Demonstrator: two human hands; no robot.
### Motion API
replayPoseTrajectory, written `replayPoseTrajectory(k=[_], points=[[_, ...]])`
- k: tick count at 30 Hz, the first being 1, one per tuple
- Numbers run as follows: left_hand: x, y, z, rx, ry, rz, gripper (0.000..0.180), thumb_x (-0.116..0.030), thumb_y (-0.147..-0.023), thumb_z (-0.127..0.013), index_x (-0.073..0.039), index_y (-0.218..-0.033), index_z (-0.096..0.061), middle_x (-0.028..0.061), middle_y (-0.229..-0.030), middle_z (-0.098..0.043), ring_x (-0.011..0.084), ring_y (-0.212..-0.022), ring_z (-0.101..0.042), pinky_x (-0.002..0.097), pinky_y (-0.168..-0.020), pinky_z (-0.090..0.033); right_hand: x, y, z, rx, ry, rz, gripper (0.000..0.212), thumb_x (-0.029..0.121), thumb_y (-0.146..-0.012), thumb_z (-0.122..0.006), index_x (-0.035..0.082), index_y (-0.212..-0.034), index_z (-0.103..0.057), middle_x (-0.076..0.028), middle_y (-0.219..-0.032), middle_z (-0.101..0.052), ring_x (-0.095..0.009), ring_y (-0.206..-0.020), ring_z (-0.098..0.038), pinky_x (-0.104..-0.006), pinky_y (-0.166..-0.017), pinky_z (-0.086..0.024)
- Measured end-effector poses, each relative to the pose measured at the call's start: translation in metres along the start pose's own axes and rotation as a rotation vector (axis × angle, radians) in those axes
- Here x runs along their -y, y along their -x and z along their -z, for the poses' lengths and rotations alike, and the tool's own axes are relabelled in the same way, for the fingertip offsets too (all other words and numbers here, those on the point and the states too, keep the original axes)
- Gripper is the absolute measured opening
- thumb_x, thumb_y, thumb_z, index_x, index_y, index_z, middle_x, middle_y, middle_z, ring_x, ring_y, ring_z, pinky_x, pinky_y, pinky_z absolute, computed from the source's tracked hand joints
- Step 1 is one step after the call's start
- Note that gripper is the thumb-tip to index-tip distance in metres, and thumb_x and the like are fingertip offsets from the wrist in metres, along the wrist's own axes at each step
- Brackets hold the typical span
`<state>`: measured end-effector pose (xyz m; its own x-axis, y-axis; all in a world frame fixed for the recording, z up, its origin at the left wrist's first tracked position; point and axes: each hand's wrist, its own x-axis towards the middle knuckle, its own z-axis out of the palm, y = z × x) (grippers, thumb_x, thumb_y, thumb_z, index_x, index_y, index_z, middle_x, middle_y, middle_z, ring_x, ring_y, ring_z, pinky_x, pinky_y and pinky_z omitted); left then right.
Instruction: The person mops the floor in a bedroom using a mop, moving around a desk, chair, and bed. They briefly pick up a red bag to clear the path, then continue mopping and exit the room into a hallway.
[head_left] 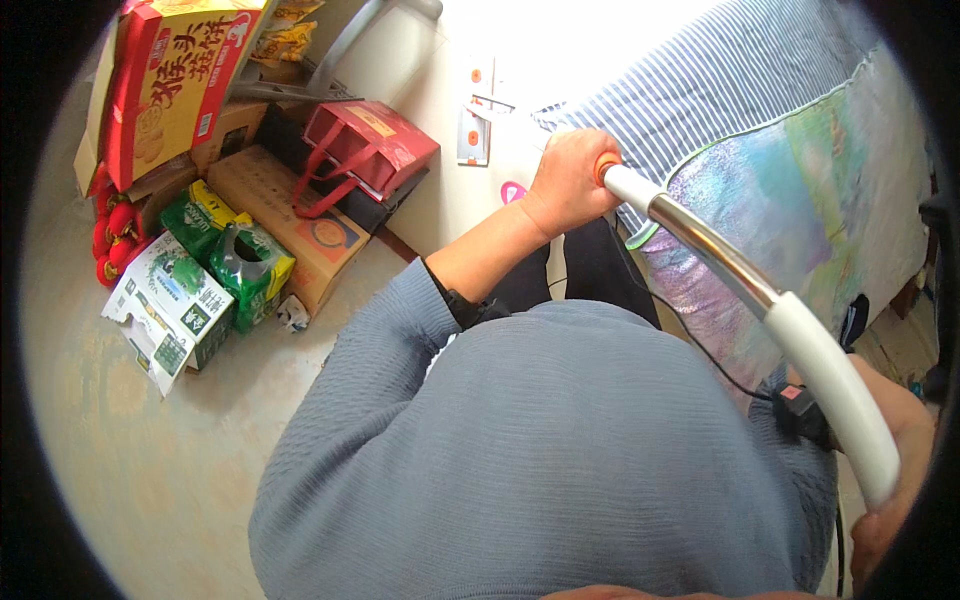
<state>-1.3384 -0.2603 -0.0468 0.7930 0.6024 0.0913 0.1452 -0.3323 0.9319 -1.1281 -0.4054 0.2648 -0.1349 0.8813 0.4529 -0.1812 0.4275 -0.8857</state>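
My left hand [568, 182] is closed around the orange-tipped end of a long curved handle [712, 252] that is chrome in the middle and white at both ends. My right hand [897, 470] at the lower right grips the thick white lower section of the same handle [838, 385]. The handle runs diagonally across my right side, above my grey sweater [540, 450]. A black strap [800, 408] sits at my right wrist, with a thin black cable running from it. What the handle belongs to is out of view.
A bed with a blue-and-white striped sheet [720, 90] and a shiny iridescent cover [790, 200] lies ahead on the right. Stacked at the left are cardboard boxes [290, 215], a red box [175, 85], a red bag [370, 145] and green drink cartons [210, 270]. The floor [150, 460] is pale.
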Motion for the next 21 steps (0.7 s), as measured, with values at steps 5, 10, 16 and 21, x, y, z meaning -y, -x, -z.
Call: replayPoseTrajectory(k=[5, 10, 16, 21], points=[[-0.015, 0.005, -0.008, 0.062, -0.058, 0.086, 0.021, -0.021, -0.076, -0.078, -0.008, -0.075, -0.061, 0.0130, -0.074, -0.064, 0.0369, -0.076, -0.064, 0.0469, -0.072, -0.048, 0.036, 0.006, 0.004, 0.082, -0.019, 0.082, 0.032, 0.031, -0.098, -0.064, 0.008, -0.078, -0.056, -0.001, -0.072, -0.054, -0.016, -0.060, -0.055, -0.0336, -0.064, -0.048], [-0.027, 0.001, -0.001, 0.013, -0.092, 0.025, 0.015, -0.018, -0.075, -0.075, -0.009, -0.077, -0.062, 0.0125, -0.076, -0.065, 0.0363, -0.078, -0.064, 0.0476, -0.073, -0.047, 0.053, -0.004, 0.003, 0.174, -0.069, 0.147, 0.031, 0.031, -0.098, -0.064, 0.008, -0.079, -0.057, -0.002, -0.072, -0.054, -0.016, -0.061, -0.055, -0.0336, -0.064, -0.048], [-0.030, -0.018, -0.003, -0.176, -0.152, -0.152, 0.013, -0.016, -0.074, -0.073, -0.012, -0.082, -0.064, 0.0100, -0.082, -0.067, 0.0340, -0.081, -0.065, 0.0464, -0.076, -0.048, 0.057, -0.045, -0.038, 0.140, -0.008, 0.166, 0.040, 0.018, -0.096, -0.066, 0.011, -0.061, -0.048, 0.001, -0.052, -0.044, -0.013, -0.043, -0.047, -0.0325, -0.045, -0.045], [0.006, -0.036, 0.015, -0.241, -0.211, -0.126, 0.018, -0.013, -0.078, -0.075, -0.008, -0.095, -0.070, 0.0135, -0.095, -0.070, 0.0356, -0.097, -0.066, 0.0443, -0.086, -0.053, 0.010, -0.040, -0.095, 0.091, 0.275, 0.097, 0.034, 0.031, -0.101, -0.057, 0.012, -0.074, -0.050, 0.000, -0.060, -0.046, -0.013, -0.052, -0.046, -0.0355, -0.062, -0.046]])
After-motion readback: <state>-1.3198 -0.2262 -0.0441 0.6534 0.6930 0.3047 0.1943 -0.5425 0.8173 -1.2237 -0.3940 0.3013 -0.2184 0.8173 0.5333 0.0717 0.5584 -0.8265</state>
